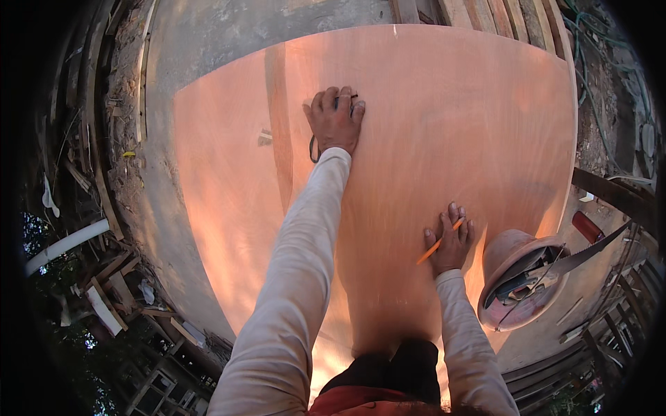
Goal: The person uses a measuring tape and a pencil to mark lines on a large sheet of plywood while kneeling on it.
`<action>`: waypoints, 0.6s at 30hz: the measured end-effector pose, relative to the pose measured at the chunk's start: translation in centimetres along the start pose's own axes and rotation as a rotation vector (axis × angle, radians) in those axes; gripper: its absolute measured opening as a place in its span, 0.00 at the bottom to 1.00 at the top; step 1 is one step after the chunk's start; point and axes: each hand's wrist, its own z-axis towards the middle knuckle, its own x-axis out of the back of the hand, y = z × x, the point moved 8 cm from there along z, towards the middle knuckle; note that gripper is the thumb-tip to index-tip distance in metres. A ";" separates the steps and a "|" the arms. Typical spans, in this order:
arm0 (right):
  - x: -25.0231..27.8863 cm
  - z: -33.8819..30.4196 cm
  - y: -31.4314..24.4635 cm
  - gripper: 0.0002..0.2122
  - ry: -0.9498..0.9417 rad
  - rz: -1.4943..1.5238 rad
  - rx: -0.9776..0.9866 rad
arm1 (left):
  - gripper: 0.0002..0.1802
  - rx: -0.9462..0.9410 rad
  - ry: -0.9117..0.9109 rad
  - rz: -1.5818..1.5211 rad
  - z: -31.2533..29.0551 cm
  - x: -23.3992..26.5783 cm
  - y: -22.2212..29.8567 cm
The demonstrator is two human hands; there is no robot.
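A large reddish-brown plywood sheet (451, 125) lies flat in front of me. My left hand (336, 119) reaches to its far half, palm down, fingers curled over a mostly covered dark object. A thin black loop (313, 149) sticks out beside the wrist; what the object is cannot be made out. Closer in and to the right, my right hand (452, 239) rests on the sheet with an orange pencil (430, 252) held between thumb and fingers. The pencil slants toward the lower left.
A round tub (510, 253) stands at the right with a handsaw (590, 251) and other tools in it. Wooden planks (479, 17) lie beyond the far edge. A green hose (586, 76) runs at the far right; scrap wood (114, 277) is piled at the left.
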 end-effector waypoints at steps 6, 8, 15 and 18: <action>0.4 0.2 0.1 0.25 -0.041 0.007 -0.058 | 0.15 -0.010 -0.046 0.000 0.6 -0.2 0.3; -0.7 -0.5 0.3 0.25 -0.047 0.032 -0.071 | 0.15 -0.010 -0.061 0.018 -0.2 -0.5 0.1; 5.4 15.7 -3.9 0.20 0.283 0.499 -0.213 | 0.19 0.009 -0.072 -0.038 0.0 -0.6 -0.6; 7.5 29.6 -1.9 0.25 0.339 0.300 -0.115 | 0.21 0.029 -0.090 -0.062 0.2 -0.7 -1.1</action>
